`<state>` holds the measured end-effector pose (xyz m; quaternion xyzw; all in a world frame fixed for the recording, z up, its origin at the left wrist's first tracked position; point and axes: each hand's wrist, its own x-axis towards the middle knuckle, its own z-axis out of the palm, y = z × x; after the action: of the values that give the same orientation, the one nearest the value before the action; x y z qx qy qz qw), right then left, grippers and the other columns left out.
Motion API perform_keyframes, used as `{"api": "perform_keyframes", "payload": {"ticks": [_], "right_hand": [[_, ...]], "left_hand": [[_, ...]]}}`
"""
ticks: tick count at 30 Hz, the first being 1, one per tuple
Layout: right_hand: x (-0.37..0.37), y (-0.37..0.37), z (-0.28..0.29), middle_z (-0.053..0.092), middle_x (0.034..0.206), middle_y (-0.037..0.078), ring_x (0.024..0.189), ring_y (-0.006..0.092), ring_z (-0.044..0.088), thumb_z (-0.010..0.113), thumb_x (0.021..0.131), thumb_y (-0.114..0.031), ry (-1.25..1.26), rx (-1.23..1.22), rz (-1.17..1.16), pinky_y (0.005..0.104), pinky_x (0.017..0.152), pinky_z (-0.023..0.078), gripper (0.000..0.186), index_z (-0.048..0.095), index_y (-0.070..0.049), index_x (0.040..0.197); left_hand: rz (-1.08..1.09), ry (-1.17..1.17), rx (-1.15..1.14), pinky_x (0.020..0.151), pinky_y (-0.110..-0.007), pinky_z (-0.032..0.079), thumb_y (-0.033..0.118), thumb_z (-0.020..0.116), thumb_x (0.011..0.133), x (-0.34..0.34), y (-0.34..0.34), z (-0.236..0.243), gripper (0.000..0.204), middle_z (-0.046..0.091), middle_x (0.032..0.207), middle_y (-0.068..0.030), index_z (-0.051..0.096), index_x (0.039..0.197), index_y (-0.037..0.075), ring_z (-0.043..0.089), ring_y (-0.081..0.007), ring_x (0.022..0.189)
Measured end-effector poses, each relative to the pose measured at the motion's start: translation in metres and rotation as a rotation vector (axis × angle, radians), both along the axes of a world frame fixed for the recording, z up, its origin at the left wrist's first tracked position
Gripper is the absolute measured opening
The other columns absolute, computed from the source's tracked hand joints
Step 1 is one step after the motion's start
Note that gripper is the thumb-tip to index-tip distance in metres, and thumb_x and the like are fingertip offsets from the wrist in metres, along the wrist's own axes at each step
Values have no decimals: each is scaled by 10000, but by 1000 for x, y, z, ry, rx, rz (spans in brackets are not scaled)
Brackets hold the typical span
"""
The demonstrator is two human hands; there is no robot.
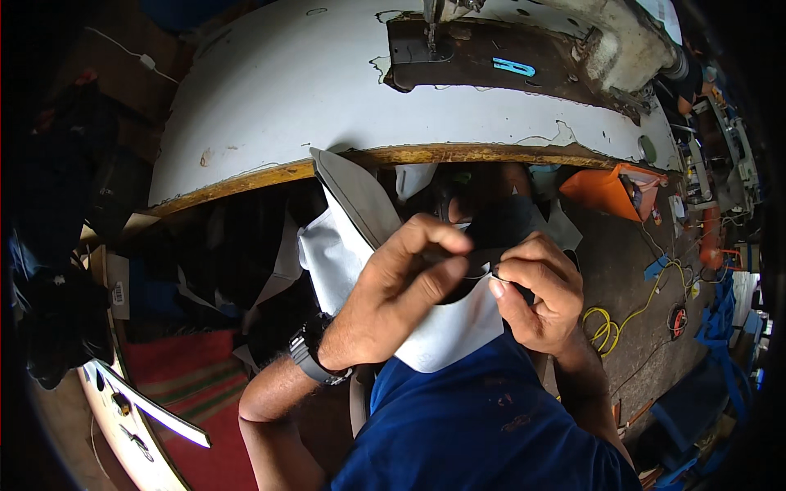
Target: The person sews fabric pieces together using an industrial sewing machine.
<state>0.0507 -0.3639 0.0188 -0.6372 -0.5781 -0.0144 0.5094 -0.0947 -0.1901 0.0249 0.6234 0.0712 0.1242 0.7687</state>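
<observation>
Left hand [401, 282] and right hand [536, 295] are raised close together in front of the chest, below the near edge of the worktop [270, 106]. Both are closed in a pinch on a small dark piece [491, 233] of fabric or leather; the left thumb and forefinger grip its near edge, and the right fingers curl around its right side. A grey strap [356, 196] runs up from between the hands to the worktop edge, with pale cloth [336, 258] hanging beneath it.

Judged by its folds, the dark piece is light, soft and limp. It will sag unless held at two points, so edge pinches suit it best. It is not fragile.

The worktop is white, chipped and curved, with a worn wooden edge. A sewing machine [606, 41] sits at its far side on a dark bed plate [483, 61]. A watch [311, 352] is on the left wrist. The floor [622, 270] to the right carries a yellow cable [606, 327] and an orange bag [606, 190]. A red striped mat [192, 385] lies to the left.
</observation>
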Motion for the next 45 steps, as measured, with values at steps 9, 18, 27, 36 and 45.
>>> {"api": "perform_keyframes", "payload": {"ticks": [9, 18, 27, 36, 45], "right_hand": [[1, -2, -4, 669, 856, 71, 708, 206, 581, 763, 828, 15, 3, -10, -18, 335, 609, 471, 136, 701, 1, 949], [4, -6, 5, 667, 837, 85, 690, 227, 620, 762, 783, 50, -21, -67, -18, 350, 579, 494, 196, 690, -3, 957], [0, -11, -3, 677, 842, 117, 714, 233, 638, 752, 857, 51, 57, -95, -71, 343, 637, 493, 102, 695, 24, 937], [1, -23, -5, 679, 898, 109, 771, 278, 671, 762, 845, 40, -69, -185, -42, 390, 642, 530, 190, 671, -2, 1007], [0, -23, -4, 671, 889, 100, 763, 277, 652, 763, 869, 32, -56, -209, -74, 393, 651, 521, 169, 668, -4, 1003]], "left_hand": [[-218, 172, 187, 1004, -311, 520, 55, 615, 1077, 15, 9, 6, 180, 678, 1133, -62, 695, 1224, -12, 654, -143, 1087], [24, -132, 509, 945, -361, 536, 30, 656, 1008, 5, -8, 14, 217, 683, 1088, -120, 668, 1223, 1, 680, -258, 1033], [91, 49, 588, 812, -373, 578, -11, 751, 946, 5, -20, -5, 126, 712, 978, -122, 678, 1048, 3, 721, -278, 910], [-107, 0, -123, 1035, -335, 502, 29, 646, 1064, 10, -29, -48, 118, 649, 1191, -63, 574, 1158, 41, 618, -144, 1141], [-145, 87, -38, 980, -318, 511, 110, 693, 1062, 10, -35, -44, 311, 666, 1180, -45, 620, 1344, 0, 633, -143, 1081]]}}
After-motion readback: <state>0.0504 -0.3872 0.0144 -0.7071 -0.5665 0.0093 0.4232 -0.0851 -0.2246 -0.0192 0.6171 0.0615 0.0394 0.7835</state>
